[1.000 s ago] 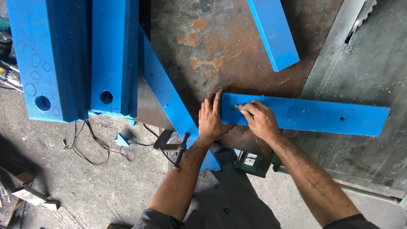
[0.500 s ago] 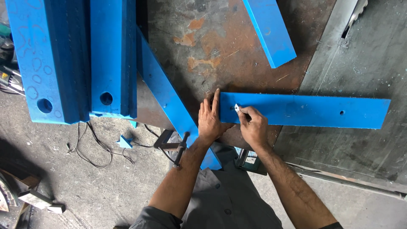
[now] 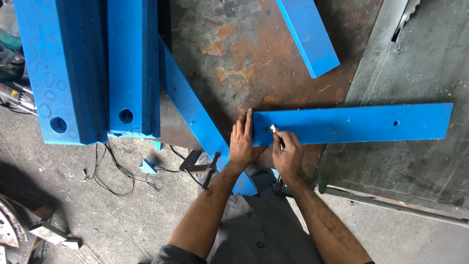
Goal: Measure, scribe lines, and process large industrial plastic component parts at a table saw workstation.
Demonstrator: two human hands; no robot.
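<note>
A long, flat blue bar [image 3: 351,124] with smooth faces and small round holes lies across a rusty brown metal table [image 3: 244,54], running from the middle out toward 3 o'clock; the left hand [image 3: 243,142] lies open and flat, fingers pointing to 12 o'clock, pressing on the bar's near end. The right hand [image 3: 288,154] pinches a small white piece of chalk [image 3: 273,129], its tip touching the bar; at 10 o'clock thick blue beams [image 3: 93,68] with round holes hang over the table edge, and at 7 o'clock a thin black wire [image 3: 115,171] curls on the grey floor.

Even, soft daylight, faint shadows, sharp focus, slight wide-angle stretch at edges.
</note>
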